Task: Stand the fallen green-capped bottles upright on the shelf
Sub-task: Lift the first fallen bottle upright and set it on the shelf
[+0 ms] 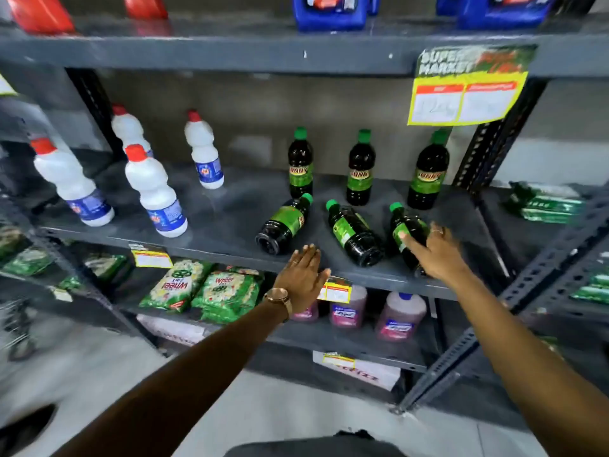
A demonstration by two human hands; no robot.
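So on the grey metal shelf [211, 222] there are 6 dark bottles with green caps. 3 stand upright in a row at the far side: left one [300, 164], middle one [360, 169], right one [428, 173]. The other 3 lie on their sides nearer the front edge, caps pointing toward the back: the left fallen bottle [283, 224] has its cap just beside the base of the left upright one, the middle fallen bottle [354, 234] sits next to it, and the right fallen bottle [407, 235] is furthest right.

The right hand [435, 250] is on that right fallen bottle, fingers spread over its body and thumb across the label, touching it but not clearly closed around it. The left hand [304, 275] is flat and wide open, holding nothing, over the shelf's front edge just near of the left fallen bottle.

4 white bottles with red caps [155, 192] stand further left on the same shelf.
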